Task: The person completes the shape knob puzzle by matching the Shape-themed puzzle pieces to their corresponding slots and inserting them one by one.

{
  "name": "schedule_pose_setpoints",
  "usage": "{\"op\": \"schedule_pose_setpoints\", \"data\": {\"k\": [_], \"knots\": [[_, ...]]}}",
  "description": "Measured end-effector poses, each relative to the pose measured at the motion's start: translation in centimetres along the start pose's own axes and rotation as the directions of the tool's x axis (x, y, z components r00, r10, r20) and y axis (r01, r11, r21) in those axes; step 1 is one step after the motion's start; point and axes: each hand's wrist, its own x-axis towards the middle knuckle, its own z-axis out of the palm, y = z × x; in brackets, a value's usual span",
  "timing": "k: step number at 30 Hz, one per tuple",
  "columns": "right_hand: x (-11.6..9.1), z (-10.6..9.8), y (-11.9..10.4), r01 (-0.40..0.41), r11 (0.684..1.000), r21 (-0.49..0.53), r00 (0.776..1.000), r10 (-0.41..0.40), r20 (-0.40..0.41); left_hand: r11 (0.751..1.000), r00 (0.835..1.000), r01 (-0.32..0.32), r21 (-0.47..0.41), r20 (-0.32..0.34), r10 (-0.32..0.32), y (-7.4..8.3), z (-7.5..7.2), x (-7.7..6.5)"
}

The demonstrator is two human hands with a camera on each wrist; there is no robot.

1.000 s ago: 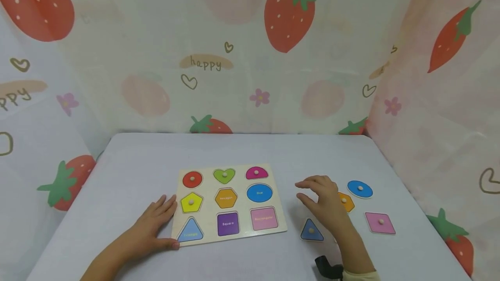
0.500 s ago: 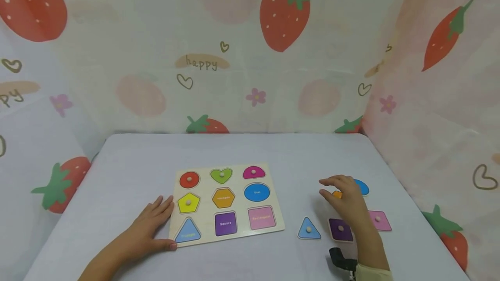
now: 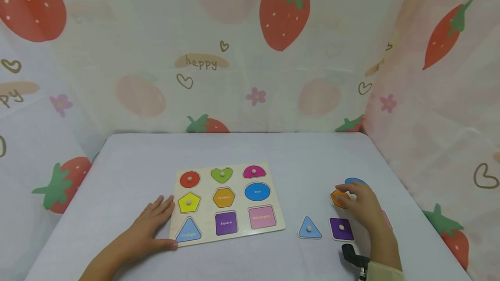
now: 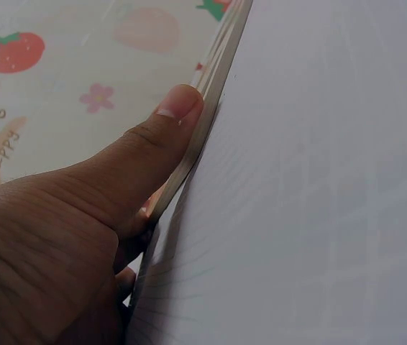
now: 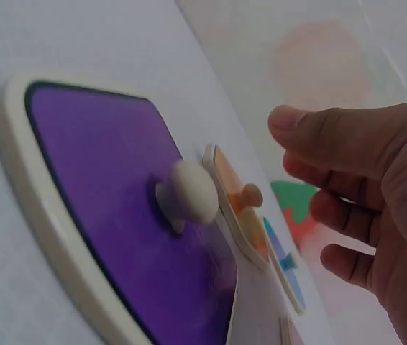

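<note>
A wooden shape puzzle board (image 3: 242, 237) lies mid-table with printed recesses. Red circle, green heart, magenta half-circle and yellow pentagon pieces sit in it. Along the board's left side, my left hand (image 3: 150, 227) rests with fingers extended, its thumb (image 4: 178, 108) against the board's edge. Over the loose orange hexagon piece (image 3: 339, 199) hovers my right hand (image 3: 365, 205), thumb and fingers bent with nothing between them. In the right wrist view the wooden knob (image 5: 252, 195) of the hexagon stands apart from the fingertips. A purple square piece (image 3: 337, 234) lies nearer me.
A blue triangle piece (image 3: 309, 233) lies between the board and the purple square. Behind my right hand, a blue oval piece (image 3: 354, 180) and a pink rectangle piece (image 3: 386, 219) are partly hidden. Strawberry-print cloth (image 3: 242, 68) surrounds the white table (image 3: 129, 164).
My right hand has moved right from beside the board to above the orange hexagon, uncovering the purple square. My left hand stays at the board. The head view has shifted slightly.
</note>
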Motion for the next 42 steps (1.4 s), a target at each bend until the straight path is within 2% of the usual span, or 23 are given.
{"op": "schedule_pose_setpoints", "data": {"k": [6, 9, 22, 28, 31, 42], "knots": [[-0.3, 0.2, 0.7, -0.13, 0.991, -0.032, 0.987, 0.132, 0.09, 1.0, 1.0, 0.016, 0.011, 0.009, -0.016, 0.1, 0.0, -0.1], [-0.3, 0.4, 1.0, -0.153, 0.987, -0.044, 0.981, 0.157, 0.115, 1.0, 1.0, 0.018, 0.016, 0.014, -0.018, 0.2, 0.0, -0.1], [0.1, 1.2, 1.3, -0.229, 0.972, -0.055, 0.969, 0.233, 0.085, 1.0, 1.0, -0.001, -0.001, -0.016, 0.001, -0.2, 0.0, -0.3], [0.1, 1.0, 0.9, -0.274, 0.961, -0.029, 0.958, 0.275, 0.08, 1.0, 1.0, 0.02, 0.007, -0.007, -0.02, 0.0, 0.2, -0.3], [0.1, 1.0, 0.5, -0.29, 0.957, -0.012, 0.955, 0.29, 0.069, 1.0, 1.0, 0.005, 0.006, -0.01, -0.005, 0.1, 0.1, -0.4], [0.5, 1.2, -0.8, -0.274, 0.962, 0.018, 0.961, 0.273, 0.052, 1.0, 1.0, 0.007, 0.019, -0.006, -0.007, 0.2, 0.0, -0.1]]}}
